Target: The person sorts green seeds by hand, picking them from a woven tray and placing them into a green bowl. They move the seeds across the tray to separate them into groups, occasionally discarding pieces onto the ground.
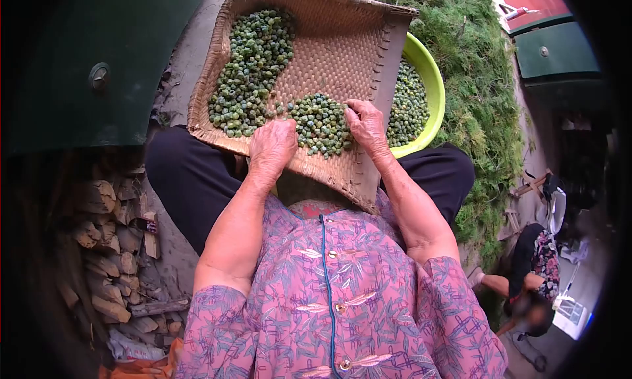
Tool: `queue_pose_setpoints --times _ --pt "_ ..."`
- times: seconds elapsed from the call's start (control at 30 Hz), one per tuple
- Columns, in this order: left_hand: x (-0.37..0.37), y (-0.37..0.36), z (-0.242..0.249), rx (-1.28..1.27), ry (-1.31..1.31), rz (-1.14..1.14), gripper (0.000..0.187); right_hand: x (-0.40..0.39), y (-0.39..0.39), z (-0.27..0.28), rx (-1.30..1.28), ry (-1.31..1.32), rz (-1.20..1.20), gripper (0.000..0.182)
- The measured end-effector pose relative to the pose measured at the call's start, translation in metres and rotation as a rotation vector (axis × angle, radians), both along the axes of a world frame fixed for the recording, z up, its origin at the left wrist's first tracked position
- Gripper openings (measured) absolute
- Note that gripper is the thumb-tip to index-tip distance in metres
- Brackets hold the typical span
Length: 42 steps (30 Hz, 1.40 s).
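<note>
A woven winnowing basket point(322, 53) rests tilted across my lap. One large heap of small round green berries point(253, 63) lies along its left side, and a smaller pile of green berries point(320, 124) sits near its front edge. My left hand point(273, 143) is closed at the left of the smaller pile, its fingertips hidden. At that pile's right side, my right hand point(367, 126) has its fingers bent and thumb drawn in; what they hold, if anything, cannot be made out.
A yellow-green basin point(433, 93) holding more berries stands partly under the basket's right edge. Cut greenery point(477, 116) covers the ground on the right. Split firewood point(108, 267) is stacked at lower left. A person point(536, 274) sits at lower right.
</note>
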<state>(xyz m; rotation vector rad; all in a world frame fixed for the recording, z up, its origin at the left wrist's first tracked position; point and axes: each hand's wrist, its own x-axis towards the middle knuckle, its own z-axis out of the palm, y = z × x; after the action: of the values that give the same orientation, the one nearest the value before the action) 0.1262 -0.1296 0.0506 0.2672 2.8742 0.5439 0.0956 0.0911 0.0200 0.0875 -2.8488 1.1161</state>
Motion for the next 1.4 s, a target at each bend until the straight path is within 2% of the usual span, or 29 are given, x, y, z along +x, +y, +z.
queue_pose_setpoints --times 0.1,0.2,0.23,0.3,0.33,0.37,0.47,0.5,0.57,0.6,0.67,0.9,0.97,1.1,1.23,1.3,1.37,1.4 --pt "0.002 0.0 0.002 -0.01 -0.017 0.005 0.015 0.012 0.009 0.003 -0.063 0.057 -0.004 0.021" --pt "0.002 0.001 0.003 -0.023 0.058 0.0 0.011 0.008 0.032 0.006 -0.306 -0.108 -0.079 0.022" --pt "0.002 0.001 0.003 -0.023 0.058 0.0 0.011 0.01 0.033 0.026 -0.586 -0.259 -0.134 0.022" --pt "0.001 0.002 0.002 -0.052 0.045 -0.004 0.012 0.005 0.052 0.028 -1.369 -0.332 -0.183 0.027" --pt "0.0 0.002 0.003 -0.051 0.045 -0.004 0.012 0.003 0.054 0.028 -1.573 -0.258 -0.167 0.03" --pt "0.0 0.001 0.003 -0.043 0.011 0.003 0.013 0.001 0.053 0.027 -1.573 -0.258 -0.168 0.03" --pt "0.0 0.001 0.003 -0.033 -0.021 0.013 0.016 0.0 0.03 0.026 -0.855 -0.313 -0.238 0.027" --pt "0.0 0.001 0.003 -0.031 -0.022 0.02 0.016 0.001 0.022 0.017 -0.675 -0.275 -0.152 0.026" --pt "0.001 0.0 0.003 -0.02 -0.011 0.019 0.016 -0.003 0.01 -0.011 -0.164 0.138 0.079 0.025" --pt "0.001 0.0 0.003 -0.007 0.0 0.019 0.017 -0.002 0.006 -0.021 -0.165 0.139 0.08 0.025" --pt "0.002 0.001 0.004 -0.001 0.006 0.025 0.017 -0.003 -0.005 -0.026 0.158 0.092 0.16 0.024" --pt "0.001 -0.001 0.001 -0.005 -0.004 0.03 0.016 0.001 -0.004 -0.021 0.087 0.009 0.059 0.017" --pt "0.001 0.0 0.001 -0.025 0.02 0.019 0.013 0.004 0.003 -0.02 -0.027 -0.093 0.017 0.016" --pt "0.001 0.002 0.005 -0.046 0.019 0.019 0.012 0.01 0.011 -0.016 -0.206 -0.081 -0.017 0.014" --pt "0.001 0.0 0.003 -0.003 -0.012 0.014 0.017 0.016 0.017 -0.005 -0.113 -0.027 -0.052 0.014" --pt "0.001 0.0 0.001 -0.01 -0.003 0.019 0.017 0.015 0.027 -0.001 -0.221 0.022 -0.074 0.012" --pt "0.0 0.0 0.001 -0.016 -0.017 0.019 0.017 0.014 0.036 0.011 -0.742 -0.253 -0.308 0.013" --pt "0.0 0.0 0.002 -0.023 -0.03 0.019 0.017 0.015 0.047 0.004 -1.026 -0.257 -0.351 0.015"
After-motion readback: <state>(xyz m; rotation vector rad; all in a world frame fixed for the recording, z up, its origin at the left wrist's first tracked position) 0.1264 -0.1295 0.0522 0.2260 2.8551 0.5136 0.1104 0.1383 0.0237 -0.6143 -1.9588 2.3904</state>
